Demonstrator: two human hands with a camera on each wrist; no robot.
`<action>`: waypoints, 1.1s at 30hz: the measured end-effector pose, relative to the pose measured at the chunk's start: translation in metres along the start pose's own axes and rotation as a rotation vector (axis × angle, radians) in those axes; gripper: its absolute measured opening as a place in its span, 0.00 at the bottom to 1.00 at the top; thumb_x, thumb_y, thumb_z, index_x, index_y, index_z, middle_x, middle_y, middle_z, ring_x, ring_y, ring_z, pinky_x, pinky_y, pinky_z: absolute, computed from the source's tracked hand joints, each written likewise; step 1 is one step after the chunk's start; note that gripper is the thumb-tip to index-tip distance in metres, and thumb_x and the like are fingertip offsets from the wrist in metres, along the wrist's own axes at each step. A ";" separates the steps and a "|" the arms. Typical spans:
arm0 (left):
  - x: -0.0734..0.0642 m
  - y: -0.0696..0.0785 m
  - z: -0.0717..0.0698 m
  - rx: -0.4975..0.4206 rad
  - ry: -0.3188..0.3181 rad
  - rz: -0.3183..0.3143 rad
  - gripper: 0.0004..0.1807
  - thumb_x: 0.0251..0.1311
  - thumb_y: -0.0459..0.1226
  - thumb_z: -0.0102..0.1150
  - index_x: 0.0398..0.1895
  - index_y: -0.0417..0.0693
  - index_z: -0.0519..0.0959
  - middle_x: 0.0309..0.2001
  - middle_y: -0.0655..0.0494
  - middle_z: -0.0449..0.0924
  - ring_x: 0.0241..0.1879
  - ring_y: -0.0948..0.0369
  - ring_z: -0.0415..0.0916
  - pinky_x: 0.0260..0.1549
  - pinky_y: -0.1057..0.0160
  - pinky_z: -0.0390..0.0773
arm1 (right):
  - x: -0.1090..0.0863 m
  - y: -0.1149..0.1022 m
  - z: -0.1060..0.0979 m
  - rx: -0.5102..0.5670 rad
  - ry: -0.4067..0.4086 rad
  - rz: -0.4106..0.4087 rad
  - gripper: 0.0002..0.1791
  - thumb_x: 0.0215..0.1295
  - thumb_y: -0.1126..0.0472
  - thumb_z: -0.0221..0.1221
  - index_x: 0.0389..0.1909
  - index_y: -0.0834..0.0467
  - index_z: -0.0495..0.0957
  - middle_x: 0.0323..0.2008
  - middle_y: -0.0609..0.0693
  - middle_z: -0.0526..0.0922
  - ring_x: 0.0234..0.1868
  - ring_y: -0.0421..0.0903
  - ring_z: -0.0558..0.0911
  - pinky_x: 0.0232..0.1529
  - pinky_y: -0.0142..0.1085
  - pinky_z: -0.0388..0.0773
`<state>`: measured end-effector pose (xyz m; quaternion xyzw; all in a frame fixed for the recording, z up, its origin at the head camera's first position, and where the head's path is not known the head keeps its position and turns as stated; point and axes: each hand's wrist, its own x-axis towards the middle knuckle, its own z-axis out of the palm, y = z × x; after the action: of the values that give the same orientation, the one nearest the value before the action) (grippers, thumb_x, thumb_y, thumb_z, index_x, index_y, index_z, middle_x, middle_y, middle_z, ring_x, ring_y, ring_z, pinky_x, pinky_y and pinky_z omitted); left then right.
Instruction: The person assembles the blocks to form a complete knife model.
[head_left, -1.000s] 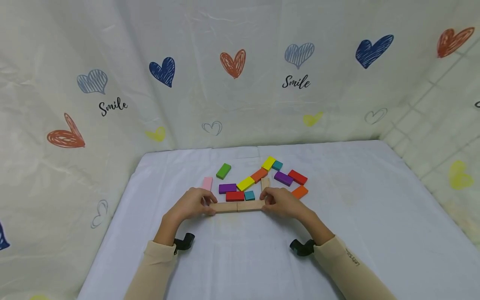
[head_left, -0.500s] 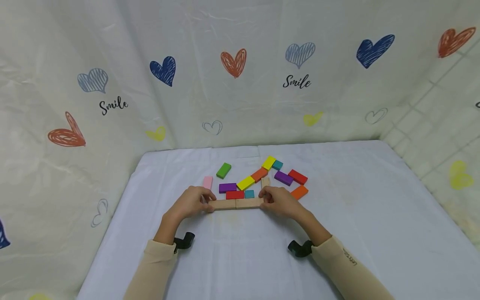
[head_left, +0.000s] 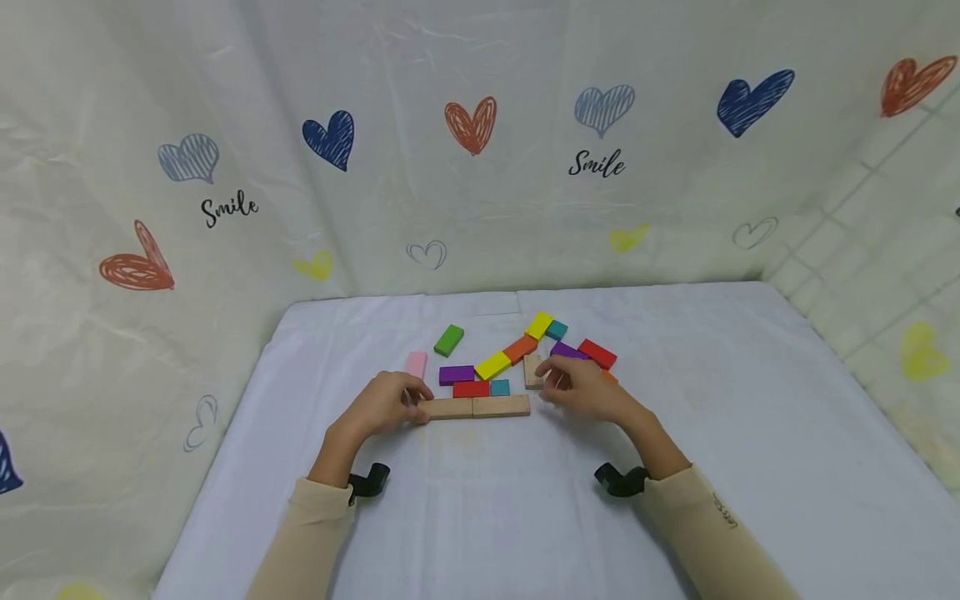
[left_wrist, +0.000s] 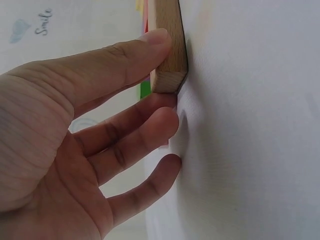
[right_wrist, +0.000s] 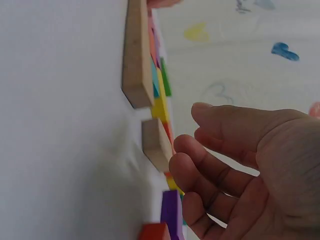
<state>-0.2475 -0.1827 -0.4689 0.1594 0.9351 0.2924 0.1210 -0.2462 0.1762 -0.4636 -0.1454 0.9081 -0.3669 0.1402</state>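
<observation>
Two plain wooden blocks lie end to end in a row on the white cloth in the head view. My left hand (head_left: pixel 388 404) pinches the outer end of the left wooden block (head_left: pixel 448 408), thumb on its near side; the left wrist view shows this block (left_wrist: pixel 169 55) and the other fingers loosely bent. The right wooden block (head_left: pixel 501 406) has its free end bare. My right hand (head_left: pixel 585 389) hovers just right of it with nothing in its loosely bent fingers. Beside those fingertips lies a third wooden block (head_left: pixel 532 372), also seen in the right wrist view (right_wrist: pixel 156 145).
Behind the row lie red (head_left: pixel 471 389), teal (head_left: pixel 499 387) and purple (head_left: pixel 457 375) blocks. A yellow block (head_left: pixel 492 365) and an orange block (head_left: pixel 520 348) run diagonally backward. Pink (head_left: pixel 416 364) and green (head_left: pixel 449 340) blocks lie left; another red block (head_left: pixel 597 353) lies right.
Both hands pushed the wooden row slightly away, up to the red and teal blocks. My right hand then let go of the right wooden block and moved right. My left hand keeps its hold.
</observation>
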 end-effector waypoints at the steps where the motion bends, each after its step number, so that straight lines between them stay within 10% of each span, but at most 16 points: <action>1: 0.000 0.000 0.000 -0.002 0.000 0.002 0.14 0.52 0.36 0.78 0.42 0.52 0.88 0.34 0.60 0.83 0.34 0.62 0.76 0.34 0.62 0.76 | -0.001 0.004 -0.008 -0.001 0.014 -0.002 0.17 0.69 0.58 0.65 0.57 0.55 0.79 0.39 0.49 0.81 0.39 0.46 0.79 0.39 0.35 0.80; 12: 0.003 -0.001 -0.002 0.001 -0.003 -0.004 0.14 0.52 0.36 0.78 0.43 0.53 0.88 0.35 0.60 0.83 0.35 0.62 0.76 0.34 0.63 0.76 | -0.027 0.049 -0.076 -0.034 0.082 0.063 0.22 0.73 0.54 0.60 0.64 0.55 0.76 0.53 0.57 0.81 0.51 0.54 0.78 0.43 0.37 0.77; 19: 0.003 0.000 -0.002 -0.020 -0.016 -0.008 0.14 0.52 0.36 0.78 0.43 0.53 0.89 0.36 0.60 0.83 0.35 0.61 0.76 0.36 0.62 0.77 | -0.034 0.073 -0.070 -0.081 -0.049 0.103 0.24 0.71 0.54 0.63 0.66 0.52 0.76 0.54 0.57 0.80 0.49 0.52 0.76 0.42 0.38 0.77; 33: 0.000 -0.002 -0.001 -0.025 -0.010 -0.002 0.14 0.52 0.36 0.78 0.43 0.53 0.88 0.35 0.60 0.83 0.36 0.61 0.77 0.36 0.63 0.77 | -0.021 0.067 -0.049 -0.083 -0.041 0.055 0.16 0.66 0.61 0.66 0.54 0.53 0.81 0.43 0.51 0.81 0.47 0.49 0.76 0.46 0.37 0.77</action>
<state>-0.2480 -0.1851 -0.4695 0.1585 0.9308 0.3034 0.1280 -0.2554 0.2605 -0.4741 -0.1335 0.9230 -0.3220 0.1628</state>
